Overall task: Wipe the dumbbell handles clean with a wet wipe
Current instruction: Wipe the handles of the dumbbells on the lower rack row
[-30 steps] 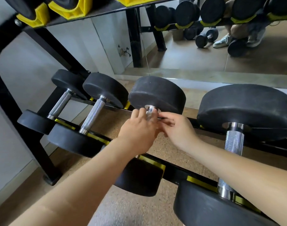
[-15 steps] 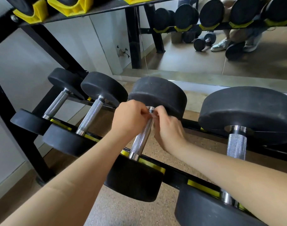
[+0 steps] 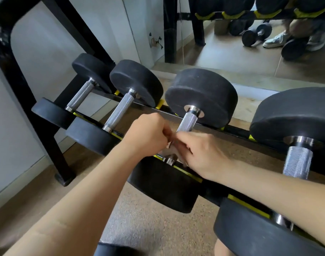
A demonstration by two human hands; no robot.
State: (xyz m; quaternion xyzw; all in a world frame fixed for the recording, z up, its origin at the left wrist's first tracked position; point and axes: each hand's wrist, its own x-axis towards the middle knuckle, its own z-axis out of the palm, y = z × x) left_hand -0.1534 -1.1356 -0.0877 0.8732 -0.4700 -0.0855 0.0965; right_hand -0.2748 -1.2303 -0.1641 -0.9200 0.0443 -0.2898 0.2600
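Fingers, curled: left hand (image 3: 148, 135) and right hand (image 3: 204, 156) pinch wipe (image 3: 169, 145) against handle (image 3: 188, 122) at its near end; best held snug, twisted round the knurling, then drawn toward handle's far end.

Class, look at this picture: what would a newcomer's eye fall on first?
The left hand and right hand meet mid-frame, pinching a wet wipe against the third dumbbell's handle. Four black dumbbells line the rack, the biggest dumbbell at the right.

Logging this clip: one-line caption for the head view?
The left hand and right hand pinch a wet wipe on the third-from-left dumbbell handle on the rack.
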